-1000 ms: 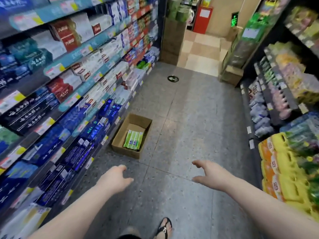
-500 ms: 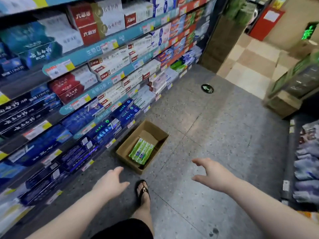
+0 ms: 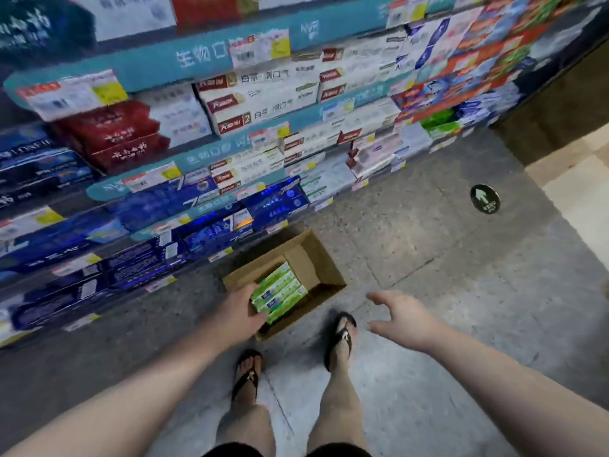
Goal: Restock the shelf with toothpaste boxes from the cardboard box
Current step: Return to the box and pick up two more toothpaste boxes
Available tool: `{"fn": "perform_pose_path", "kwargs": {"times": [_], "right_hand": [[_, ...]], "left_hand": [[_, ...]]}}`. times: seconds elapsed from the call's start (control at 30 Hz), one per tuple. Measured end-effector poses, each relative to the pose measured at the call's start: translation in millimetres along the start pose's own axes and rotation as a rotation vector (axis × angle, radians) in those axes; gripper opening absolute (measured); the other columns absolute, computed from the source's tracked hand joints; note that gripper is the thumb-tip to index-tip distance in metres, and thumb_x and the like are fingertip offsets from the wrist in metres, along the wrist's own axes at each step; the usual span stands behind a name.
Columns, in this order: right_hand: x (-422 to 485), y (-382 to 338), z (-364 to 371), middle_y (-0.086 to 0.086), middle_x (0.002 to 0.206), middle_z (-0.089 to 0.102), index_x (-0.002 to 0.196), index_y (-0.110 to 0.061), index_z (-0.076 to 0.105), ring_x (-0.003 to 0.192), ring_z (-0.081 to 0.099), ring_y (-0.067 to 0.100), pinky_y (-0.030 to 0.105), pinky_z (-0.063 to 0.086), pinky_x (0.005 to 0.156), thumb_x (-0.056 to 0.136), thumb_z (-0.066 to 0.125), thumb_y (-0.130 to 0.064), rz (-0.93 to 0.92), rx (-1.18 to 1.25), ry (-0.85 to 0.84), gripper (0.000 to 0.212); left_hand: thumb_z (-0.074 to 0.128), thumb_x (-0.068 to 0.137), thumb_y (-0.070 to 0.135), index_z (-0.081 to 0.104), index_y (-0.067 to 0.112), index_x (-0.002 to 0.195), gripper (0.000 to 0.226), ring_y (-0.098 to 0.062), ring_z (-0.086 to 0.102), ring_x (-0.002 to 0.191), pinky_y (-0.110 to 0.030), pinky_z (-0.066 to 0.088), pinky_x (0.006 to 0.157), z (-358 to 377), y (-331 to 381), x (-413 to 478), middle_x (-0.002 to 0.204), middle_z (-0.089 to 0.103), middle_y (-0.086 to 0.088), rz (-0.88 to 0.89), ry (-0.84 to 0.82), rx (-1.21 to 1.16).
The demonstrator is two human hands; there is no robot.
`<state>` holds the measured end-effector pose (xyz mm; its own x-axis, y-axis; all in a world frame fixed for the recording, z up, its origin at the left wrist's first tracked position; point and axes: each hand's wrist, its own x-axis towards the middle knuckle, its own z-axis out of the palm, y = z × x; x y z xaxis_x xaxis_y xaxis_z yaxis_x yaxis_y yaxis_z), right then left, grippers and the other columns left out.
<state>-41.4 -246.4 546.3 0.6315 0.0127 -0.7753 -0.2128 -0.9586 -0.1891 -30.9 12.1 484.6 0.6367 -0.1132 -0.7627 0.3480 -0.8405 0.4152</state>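
- Toothpaste boxes [image 3: 279,292], green and white, are lying side by side in the near left part of the cardboard box [image 3: 321,264]; about four are showing, though blur is making the count unsure.
- One cardboard box is sitting open on the grey floor [image 3: 461,291], just beside the foot of the shelf [image 3: 204,54].
- One left hand [image 3: 239,313] is reaching into the cardboard box, its fingers lying against the near end of the toothpaste boxes; whether it is closing on them I cannot tell.
- One right hand [image 3: 403,319] is hanging above the floor just right of the cardboard box, fingers spread apart and holding nothing.
- Two feet in black sandals [image 3: 341,338] are standing just in front of the cardboard box.
- Several tiers of the shelf are showing, packed with red, white and blue cartons.
- One round arrow sticker [image 3: 485,199] is lying on the floor, well apart from the cardboard box.
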Motion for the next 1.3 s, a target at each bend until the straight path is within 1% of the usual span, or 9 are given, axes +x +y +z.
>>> {"fn": "perform_pose_path", "kwargs": {"times": [0.07, 0.1, 0.17, 0.3, 0.47, 0.63, 0.87, 1.1, 1.3], "right_hand": [[45.9, 0.5, -14.4, 0.006, 0.137, 0.047, 0.134, -0.019, 0.040, 0.126, 0.045, 0.020, 0.026, 0.035, 0.101, 0.083, 0.059, -0.031, -0.078, -0.030, -0.029, 0.056], [69.0, 1.3, -19.7, 0.004, 0.137, 0.047, 0.134, -0.021, 0.042, 0.125, 0.045, 0.019, 0.023, 0.034, 0.099, 0.083, 0.059, -0.030, -0.118, -0.045, -0.045, 0.054], [117.3, 3.1, -27.1, 0.000, 0.136, 0.048, 0.132, -0.024, 0.044, 0.123, 0.046, 0.017, 0.021, 0.035, 0.097, 0.085, 0.059, -0.029, -0.203, -0.121, -0.090, 0.049], [206.9, 4.4, -30.9, 0.006, 0.131, 0.052, 0.125, -0.017, 0.050, 0.118, 0.051, 0.024, 0.033, 0.043, 0.097, 0.086, 0.056, -0.027, -0.311, -0.287, -0.198, 0.041], [331.4, 10.8, -3.3, 0.007, 0.129, 0.053, 0.125, -0.018, 0.049, 0.115, 0.052, 0.023, 0.033, 0.045, 0.095, 0.087, 0.055, -0.027, -0.365, -0.428, -0.232, 0.040], [430.2, 12.1, 61.8, 0.006, 0.138, 0.044, 0.133, -0.024, 0.039, 0.122, 0.046, 0.026, 0.034, 0.042, 0.097, 0.085, 0.058, -0.032, -0.403, -0.482, -0.261, 0.053], [512.6, 14.9, 162.3, 0.008, 0.139, 0.043, 0.134, -0.022, 0.041, 0.122, 0.047, 0.027, 0.032, 0.041, 0.088, 0.085, 0.059, -0.022, -0.515, -0.478, -0.228, 0.052], [599.6, 17.0, 226.3, 0.012, 0.143, 0.038, 0.138, -0.019, 0.034, 0.129, 0.038, 0.031, 0.040, 0.038, 0.101, 0.080, 0.066, -0.028, -0.563, -0.600, -0.173, 0.067], [638.0, 17.4, 266.0, 0.012, 0.141, 0.042, 0.142, -0.024, 0.023, 0.125, 0.045, 0.032, 0.039, 0.043, 0.098, 0.075, 0.071, -0.029, -0.589, -0.577, -0.239, 0.083]], "left_hand": [[0.060, 0.081, 0.042, 0.038, 0.027, 0.136, 0.061, -0.024, 0.055, 0.116, -0.029, 0.046, 0.093, 6.2, -2.5, 19.8, 0.132, 0.055, -0.005, -0.048, 0.015, -0.044], [0.062, 0.074, 0.050, 0.044, 0.031, 0.129, 0.060, -0.022, 0.061, 0.107, -0.033, 0.050, 0.089, 10.8, -6.0, 30.4, 0.125, 0.060, -0.003, -0.074, 0.027, -0.072], [0.064, 0.071, 0.050, 0.049, 0.029, 0.119, 0.054, -0.020, 0.063, 0.096, -0.037, 0.053, 0.082, 27.3, -14.3, 54.9, 0.116, 0.064, -0.003, -0.161, 0.039, -0.123], [0.061, 0.085, 0.034, 0.041, 0.020, 0.133, 0.054, -0.024, 0.054, 0.118, -0.033, 0.045, 0.092, 59.4, -8.1, 91.2, 0.134, 0.052, -0.007, -0.280, 0.082, -0.173], [0.064, 0.083, 0.030, 0.049, 0.020, 0.128, 0.048, -0.024, 0.058, 0.111, -0.031, 0.046, 0.084, 111.6, -25.2, 178.7, 0.127, 0.058, -0.007, -0.321, 0.137, -0.291], [0.068, 0.077, 0.042, 0.048, 0.022, 0.131, 0.061, -0.029, 0.056, 0.114, -0.039, 0.048, 0.090, 160.3, -70.9, 255.7, 0.130, 0.054, -0.009, -0.347, 0.199, -0.278], [0.067, 0.075, 0.044, 0.042, 0.029, 0.134, 0.065, -0.027, 0.056, 0.116, -0.043, 0.049, 0.092, 224.1, -128.5, 328.8, 0.135, 0.053, -0.004, -0.307, 0.254, -0.276], [0.073, 0.073, 0.036, 0.030, 0.026, 0.140, 0.081, -0.030, 0.048, 0.124, -0.043, 0.043, 0.097, 266.6, -175.0, 381.2, 0.142, 0.042, -0.010, -0.344, 0.289, -0.311], [0.075, 0.073, 0.027, 0.019, 0.019, 0.145, 0.092, -0.034, 0.038, 0.131, -0.044, 0.036, 0.104, 277.7, -198.3, 412.1, 0.147, 0.031, -0.016, -0.360, 0.325, -0.364]]}}
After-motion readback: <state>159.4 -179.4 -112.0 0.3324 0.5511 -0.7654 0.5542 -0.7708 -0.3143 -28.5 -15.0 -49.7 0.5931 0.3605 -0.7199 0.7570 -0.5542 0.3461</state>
